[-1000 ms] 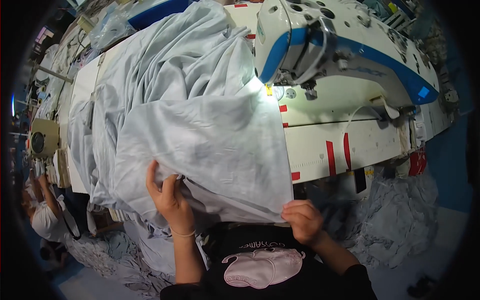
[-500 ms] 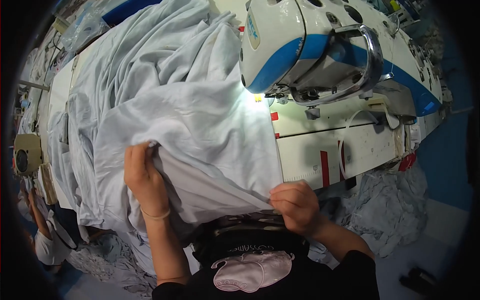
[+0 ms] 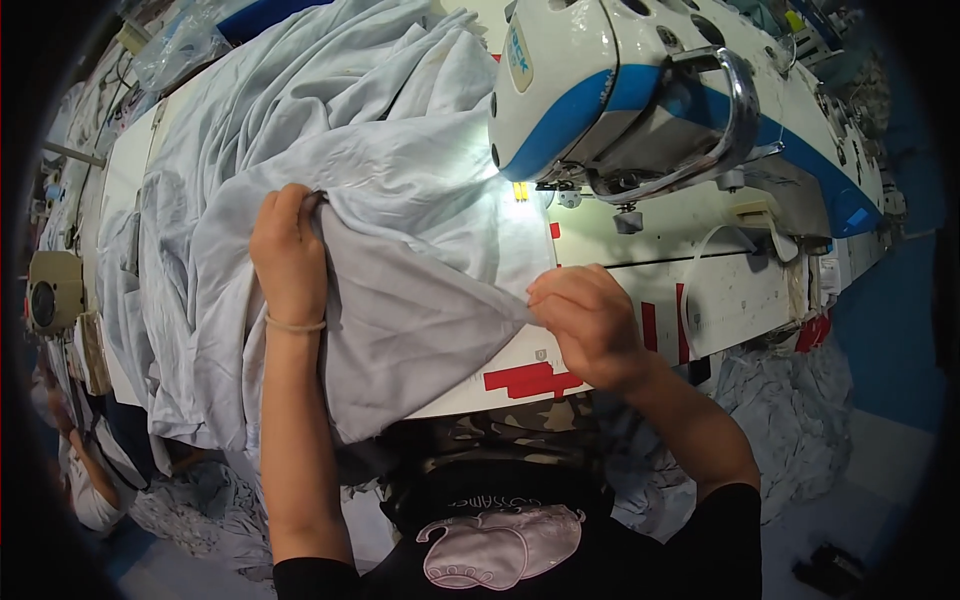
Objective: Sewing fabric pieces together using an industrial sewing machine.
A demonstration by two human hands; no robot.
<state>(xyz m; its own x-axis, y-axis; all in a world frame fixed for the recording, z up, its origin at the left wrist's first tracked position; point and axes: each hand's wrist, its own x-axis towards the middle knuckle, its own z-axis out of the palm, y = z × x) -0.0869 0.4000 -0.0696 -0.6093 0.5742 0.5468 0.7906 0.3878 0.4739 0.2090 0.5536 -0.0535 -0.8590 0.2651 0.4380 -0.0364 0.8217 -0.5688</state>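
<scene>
A large pale grey-blue fabric [image 3: 230, 150] lies in folds over the left and middle of a white sewing table. My left hand [image 3: 288, 245] pinches its edge, where a flap [image 3: 400, 320] with a greyer underside is turned up. Fingers closed, my right hand [image 3: 590, 320] holds the corner of that flap just in front of the sewing head. The white and blue sewing machine [image 3: 570, 110] stands at the right, its lamp lighting the fabric beside the needle area. Fabric between my hands is stretched fairly taut.
Red tape strips [image 3: 530, 380] mark the white table top [image 3: 640, 285]. Heaps of pale cloth [image 3: 775, 440] lie below the table on the right and left. At the far left are another person's arm [image 3: 95, 470] and a beige device [image 3: 55, 290]. A plastic bag [image 3: 180, 55] rests at the back left.
Both hands have moved away from me toward the machine, carrying the fabric's edge along. More of the greyer underside shows, and red tape at the table's front is uncovered.
</scene>
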